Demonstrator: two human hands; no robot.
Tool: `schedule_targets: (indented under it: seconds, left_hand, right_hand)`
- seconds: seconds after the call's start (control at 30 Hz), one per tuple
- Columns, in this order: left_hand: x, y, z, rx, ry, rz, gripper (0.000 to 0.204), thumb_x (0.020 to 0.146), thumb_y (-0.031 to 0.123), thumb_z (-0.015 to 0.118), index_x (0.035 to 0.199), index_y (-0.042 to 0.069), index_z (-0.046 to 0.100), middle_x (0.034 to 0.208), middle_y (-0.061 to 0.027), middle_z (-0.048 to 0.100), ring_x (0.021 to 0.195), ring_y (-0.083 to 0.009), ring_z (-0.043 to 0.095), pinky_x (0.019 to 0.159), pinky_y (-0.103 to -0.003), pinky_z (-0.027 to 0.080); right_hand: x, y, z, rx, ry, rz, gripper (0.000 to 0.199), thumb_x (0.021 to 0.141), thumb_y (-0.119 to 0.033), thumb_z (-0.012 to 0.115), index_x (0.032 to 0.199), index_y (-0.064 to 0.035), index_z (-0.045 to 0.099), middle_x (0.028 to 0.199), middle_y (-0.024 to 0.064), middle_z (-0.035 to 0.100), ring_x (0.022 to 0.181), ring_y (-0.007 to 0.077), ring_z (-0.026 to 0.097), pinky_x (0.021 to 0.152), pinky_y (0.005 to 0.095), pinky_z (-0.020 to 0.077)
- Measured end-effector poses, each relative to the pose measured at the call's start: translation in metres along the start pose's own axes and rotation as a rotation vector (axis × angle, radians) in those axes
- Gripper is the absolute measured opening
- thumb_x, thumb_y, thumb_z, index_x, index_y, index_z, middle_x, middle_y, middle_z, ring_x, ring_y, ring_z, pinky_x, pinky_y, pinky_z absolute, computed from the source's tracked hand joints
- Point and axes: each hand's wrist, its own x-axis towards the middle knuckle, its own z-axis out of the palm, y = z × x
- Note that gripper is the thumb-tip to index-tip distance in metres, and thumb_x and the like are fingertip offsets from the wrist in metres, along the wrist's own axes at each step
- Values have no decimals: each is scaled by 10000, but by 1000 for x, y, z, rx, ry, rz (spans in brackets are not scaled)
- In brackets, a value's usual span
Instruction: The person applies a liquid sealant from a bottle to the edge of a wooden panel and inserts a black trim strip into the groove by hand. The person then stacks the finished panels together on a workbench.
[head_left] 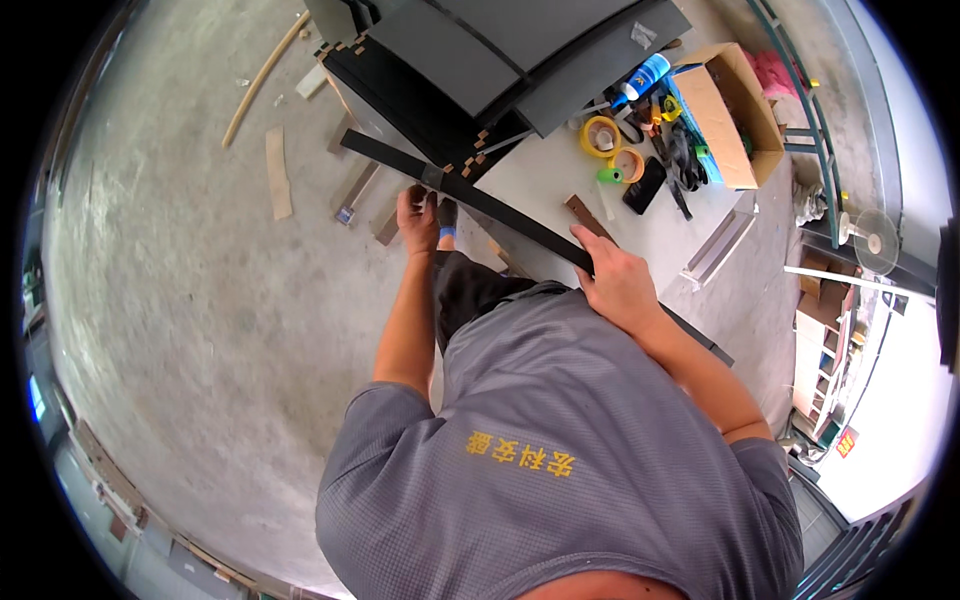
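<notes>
A long black bar lies slantwise in front of my body, from the far left down to the near right. My right hand is closed round its nearer half, fingers over the top edge. A greyish band crosses the bar towards its far end. Just below that band is my left hand, its fingers curled and pinched together. Whatever they pinch, if anything, is too small to make out.
Dark panels are stacked beyond the bar. On the pale tabletop stand yellow tape rolls, a blue-and-white bottle, a black phone-like object and an open cardboard box. Wooden offcuts lie on the concrete floor.
</notes>
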Motion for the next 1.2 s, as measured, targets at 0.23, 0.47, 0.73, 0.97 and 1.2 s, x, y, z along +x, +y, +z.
schedule_targets:
  seconds: [0.23,0.47,0.73,0.97,1.2]
  left_hand:
    - [6,-31,-6,-1,-212,-66,223,839,89,721,1036,46,625,927,-92,633,820,-217,610,705,-335,498]
    - [-23,-65,6,-3,-341,-29,279,816,89,717,1076,41,631,880,-117,660,766,-268,617,698,-364,510]
    - [53,74,-68,-364,-68,-246,336,1027,275,544,1187,-1,649,1126,-104,688,1043,-205,638,928,-334,493]
    - [115,237,-130,57,-357,-186,418,979,319,663,1186,-44,667,1045,-74,693,1014,-166,643,943,-298,489]
    - [131,258,-130,76,-461,-279,366,958,291,689,1132,-31,676,1014,-61,689,981,-136,638,940,-282,489]
  right_hand:
    - [3,-1,-1,22,3,33,554,814,-88,709,1332,-112,515,975,133,675,835,355,670,710,440,545]
    - [2,0,1,-17,-50,55,628,785,-80,728,1362,-110,481,967,124,681,859,336,673,696,443,535]
    - [3,8,3,17,33,-8,506,762,-66,716,1228,-89,520,903,124,663,822,348,657,684,455,523]
    - [-7,8,-11,56,31,31,135,808,-67,593,915,-26,523,824,164,639,809,385,645,662,479,500]
    - [-128,99,-23,-7,141,310,166,767,-142,695,851,-66,573,834,137,643,812,361,648,687,473,506]
